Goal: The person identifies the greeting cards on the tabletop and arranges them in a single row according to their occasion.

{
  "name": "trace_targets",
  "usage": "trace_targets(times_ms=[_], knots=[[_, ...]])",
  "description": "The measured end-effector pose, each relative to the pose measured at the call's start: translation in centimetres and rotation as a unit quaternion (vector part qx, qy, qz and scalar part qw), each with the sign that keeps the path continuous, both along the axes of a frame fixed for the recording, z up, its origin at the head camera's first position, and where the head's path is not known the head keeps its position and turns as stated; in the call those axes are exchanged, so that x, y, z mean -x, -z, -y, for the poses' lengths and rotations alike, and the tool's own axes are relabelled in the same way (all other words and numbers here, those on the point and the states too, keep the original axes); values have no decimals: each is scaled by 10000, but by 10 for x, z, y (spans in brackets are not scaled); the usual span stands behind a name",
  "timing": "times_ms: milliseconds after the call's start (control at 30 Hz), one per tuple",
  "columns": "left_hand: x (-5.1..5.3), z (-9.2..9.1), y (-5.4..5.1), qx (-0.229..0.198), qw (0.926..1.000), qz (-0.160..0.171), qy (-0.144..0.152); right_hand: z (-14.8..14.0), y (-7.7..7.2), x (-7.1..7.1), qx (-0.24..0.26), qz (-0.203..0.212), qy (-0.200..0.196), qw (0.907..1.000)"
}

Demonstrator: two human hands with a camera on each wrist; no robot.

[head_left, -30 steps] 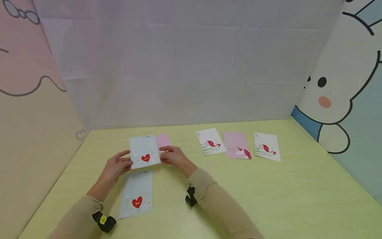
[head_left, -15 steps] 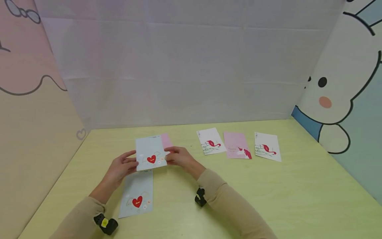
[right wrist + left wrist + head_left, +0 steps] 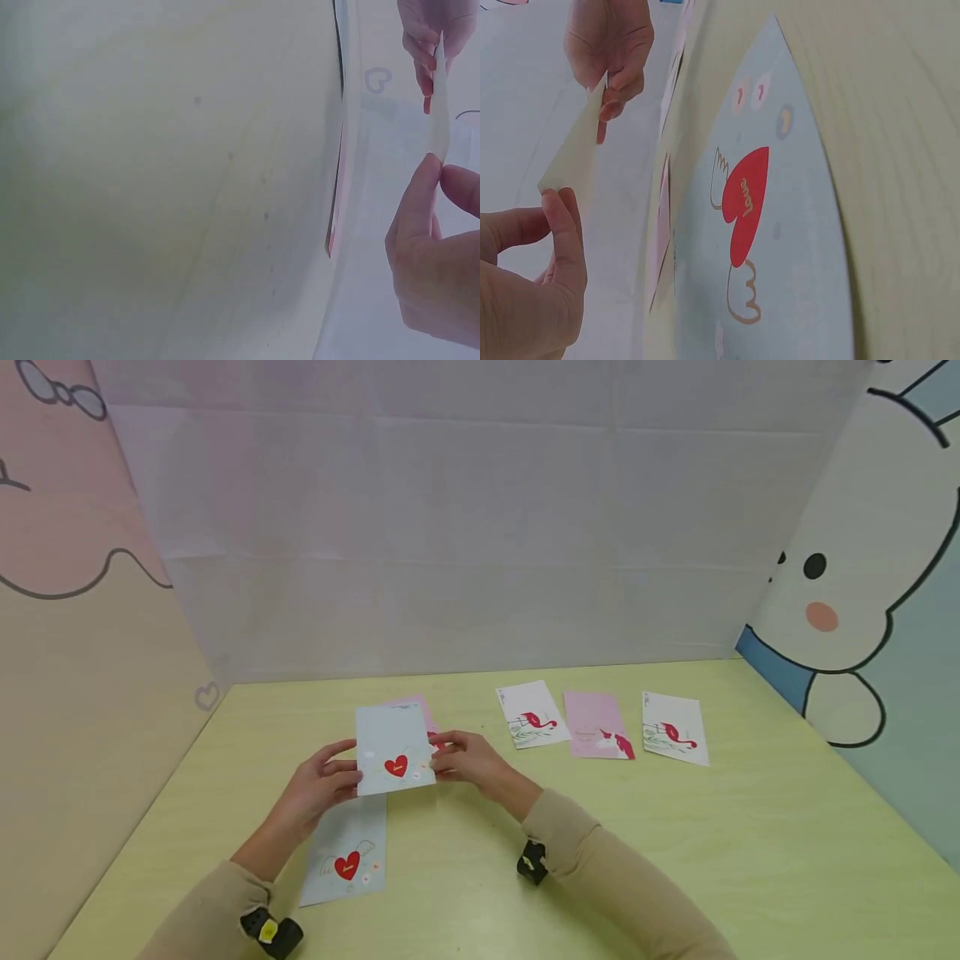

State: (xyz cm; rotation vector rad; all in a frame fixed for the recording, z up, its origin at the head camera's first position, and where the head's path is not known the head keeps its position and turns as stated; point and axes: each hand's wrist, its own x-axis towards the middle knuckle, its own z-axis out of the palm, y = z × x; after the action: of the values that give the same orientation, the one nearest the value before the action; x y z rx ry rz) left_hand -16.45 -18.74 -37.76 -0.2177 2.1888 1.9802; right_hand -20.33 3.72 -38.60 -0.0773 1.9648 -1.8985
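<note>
A pale blue card with a red heart is held up off the table between both hands. My left hand pinches its left edge between thumb and fingers; my right hand pinches the right edge. In the left wrist view the raised card appears nearly edge-on, and the right wrist view shows it as a thin strip. Below it on the table lies a matching heart card, its top partly covered. Behind the raised card a pink card is mostly hidden.
Toward the back right lie a white flamingo card, a pink unicorn card and another white flamingo card. The light yellow-green table meets a white sheet at the back. Cartoon-printed panels stand left and right.
Both hands have carried the raised heart card to the right and slightly toward the front. More of the pink card's left side is now covered. The cards on the table stay put.
</note>
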Motion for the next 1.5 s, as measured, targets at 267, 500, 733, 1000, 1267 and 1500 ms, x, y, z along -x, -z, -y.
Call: trace_targets(times_ms=[267, 500, 733, 1000, 1267, 1500], knots=[[-8, -6, -1, 52, 9995, -96, 305, -11, -5, -8, 2, -14, -89, 10000], [-15, -12, 0, 380, 9978, -222, 487, -20, -5, -18, -18, -57, -189, 9998], [-21, -16, 2, 656, 9957, -368, 539, -28, -4, -27, 50, -101, -295, 9995], [-28, -19, 4, 1106, 9912, -404, 610, -35, -2, -36, -81, -28, -383, 9992], [-34, -22, 8, 1318, 9874, -339, 806, -39, 1, -46, -130, 137, -432, 9989], [-42, -25, 10, 1537, 9821, -245, 1057, -42, 5, -52, -236, 210, -570, 9979]])
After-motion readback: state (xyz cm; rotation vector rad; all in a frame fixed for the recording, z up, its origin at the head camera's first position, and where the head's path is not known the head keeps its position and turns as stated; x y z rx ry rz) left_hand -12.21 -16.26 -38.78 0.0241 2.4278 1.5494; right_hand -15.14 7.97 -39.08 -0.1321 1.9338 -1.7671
